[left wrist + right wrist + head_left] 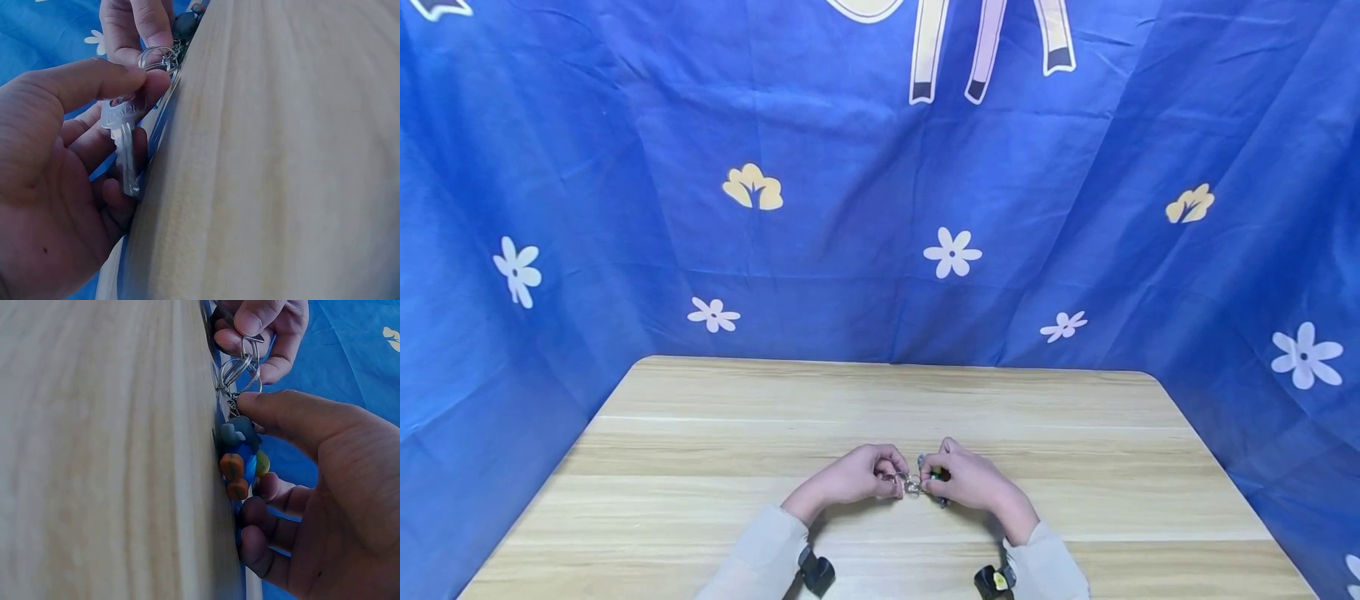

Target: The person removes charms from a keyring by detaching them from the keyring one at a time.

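Over the middle of the table, my left hand (853, 477) and right hand (973, 482) meet around a metal key ring (913, 485). Between left thumb and index finger I pinch a silver key (125, 150) by its head, and its blade points down across the curled fingers. My right thumb and index finger pinch the ring end and short chain of a keychain. From that chain hangs a small figurine (240, 450) in grey, blue and orange, close to the table and beside my other right fingers. Linked metal rings (236, 372) span the gap between both hands.
The light wood-grain table (737, 417) has rounded far corners. A blue cloth (850, 250) with white flowers and yellow shapes hangs behind it and along both sides. Dark cameras are strapped at both wrists, below light sleeves (760, 550).
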Available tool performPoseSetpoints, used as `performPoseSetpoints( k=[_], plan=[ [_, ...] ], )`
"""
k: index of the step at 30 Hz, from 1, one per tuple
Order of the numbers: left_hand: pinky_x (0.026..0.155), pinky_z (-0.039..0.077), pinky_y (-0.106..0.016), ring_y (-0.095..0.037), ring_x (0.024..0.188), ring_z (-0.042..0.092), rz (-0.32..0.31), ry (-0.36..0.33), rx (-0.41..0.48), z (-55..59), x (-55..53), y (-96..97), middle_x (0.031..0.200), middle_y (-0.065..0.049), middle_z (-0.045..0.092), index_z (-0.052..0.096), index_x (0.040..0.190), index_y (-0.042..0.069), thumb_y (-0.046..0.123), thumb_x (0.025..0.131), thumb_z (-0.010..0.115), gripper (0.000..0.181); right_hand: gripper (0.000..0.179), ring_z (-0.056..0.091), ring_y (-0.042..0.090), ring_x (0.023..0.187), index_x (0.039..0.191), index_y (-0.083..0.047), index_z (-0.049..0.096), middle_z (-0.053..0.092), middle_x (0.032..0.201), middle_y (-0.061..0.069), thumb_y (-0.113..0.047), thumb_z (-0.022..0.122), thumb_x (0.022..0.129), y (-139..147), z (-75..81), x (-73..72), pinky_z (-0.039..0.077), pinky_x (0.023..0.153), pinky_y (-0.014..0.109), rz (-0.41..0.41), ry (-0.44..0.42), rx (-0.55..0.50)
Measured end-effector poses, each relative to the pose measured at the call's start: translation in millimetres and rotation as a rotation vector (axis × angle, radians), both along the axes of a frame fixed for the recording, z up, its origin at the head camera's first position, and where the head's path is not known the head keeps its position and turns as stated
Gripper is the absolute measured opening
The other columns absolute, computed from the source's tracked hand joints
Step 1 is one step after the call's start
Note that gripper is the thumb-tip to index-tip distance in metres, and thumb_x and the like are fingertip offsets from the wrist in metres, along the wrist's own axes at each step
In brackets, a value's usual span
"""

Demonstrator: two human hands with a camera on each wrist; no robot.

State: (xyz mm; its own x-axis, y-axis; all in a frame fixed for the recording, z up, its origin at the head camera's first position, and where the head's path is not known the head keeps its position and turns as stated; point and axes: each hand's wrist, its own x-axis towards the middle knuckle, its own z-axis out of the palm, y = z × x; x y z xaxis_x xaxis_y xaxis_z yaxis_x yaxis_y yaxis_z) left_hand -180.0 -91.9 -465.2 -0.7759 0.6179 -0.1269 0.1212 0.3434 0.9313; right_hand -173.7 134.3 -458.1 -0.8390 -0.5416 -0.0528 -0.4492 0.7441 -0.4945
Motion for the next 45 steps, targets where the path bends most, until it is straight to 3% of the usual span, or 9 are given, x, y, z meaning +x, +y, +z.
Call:
performPoseSetpoints(
  k=[13,21,28,34,38,45],
  plan=[
    [0.065,0.047,-0.017,-0.007,0.068,0.057,-0.002,-0.010,0.001,-1.0,-1.8,-1.1,0.078,-0.001,0.067,0.062,0.101,-0.002,0.002,0.082,0.069,0.020,0.009,0.040,0.007,0.067,0.089,-0.032,0.066,0.042,0.085,-0.005,-0.035,0.073,0.082,-1.4,-0.2,0.9,0.035,0.058,0.022,-0.023,-0.011,-0.003],
    [0.069,0.050,-0.017,-0.008,0.074,0.063,-0.040,-0.056,0.084,-1.7,-0.3,-2.9,0.086,-0.014,0.071,0.059,0.105,-0.006,0.001,0.084,0.066,0.023,0.018,0.040,0.008,0.069,0.095,-0.031,0.068,0.041,0.087,-0.005,-0.038,0.075,0.080,-3.3,-1.4,1.2,0.034,0.058,0.022,-0.022,-0.023,-0.009],
    [0.066,0.049,-0.017,-0.010,0.075,0.063,-0.055,-0.087,0.123,-0.3,0.6,-3.0,0.086,-0.010,0.071,0.057,0.107,-0.007,0.000,0.085,0.063,0.023,0.020,0.039,0.006,0.069,0.098,-0.031,0.068,0.040,0.088,-0.008,-0.039,0.074,0.080,-4.0,-2.1,2.3,0.034,0.057,0.021,-0.010,-0.015,0.004],
    [0.067,0.052,-0.019,-0.013,0.079,0.065,-0.058,-0.094,0.148,0.2,0.6,-4.5,0.090,-0.019,0.071,0.056,0.108,-0.008,-0.001,0.085,0.061,0.025,0.013,0.038,0.006,0.069,0.092,-0.030,0.068,0.039,0.087,-0.007,-0.036,0.073,0.082,-3.6,-1.6,2.5,0.034,0.057,0.020,0.008,0.008,-0.002],
    [0.070,0.053,-0.020,-0.015,0.082,0.067,-0.048,-0.102,0.153,2.1,1.8,-6.5,0.093,-0.023,0.070,0.056,0.110,-0.009,-0.001,0.086,0.061,0.025,0.006,0.039,0.006,0.070,0.088,-0.030,0.068,0.040,0.087,-0.007,-0.033,0.072,0.084,-3.3,-1.9,2.0,0.036,0.060,0.021,0.015,0.006,-0.037],
    [0.072,0.052,-0.019,-0.013,0.082,0.065,-0.039,-0.104,0.179,4.2,2.7,-9.3,0.095,-0.020,0.070,0.054,0.111,-0.008,0.001,0.086,0.063,0.028,0.006,0.044,0.008,0.078,0.090,-0.022,0.071,0.045,0.090,-0.004,-0.027,0.069,0.086,-0.3,-4.2,2.1,0.041,0.070,0.020,0.042,-0.061,-0.215]
  ],
)
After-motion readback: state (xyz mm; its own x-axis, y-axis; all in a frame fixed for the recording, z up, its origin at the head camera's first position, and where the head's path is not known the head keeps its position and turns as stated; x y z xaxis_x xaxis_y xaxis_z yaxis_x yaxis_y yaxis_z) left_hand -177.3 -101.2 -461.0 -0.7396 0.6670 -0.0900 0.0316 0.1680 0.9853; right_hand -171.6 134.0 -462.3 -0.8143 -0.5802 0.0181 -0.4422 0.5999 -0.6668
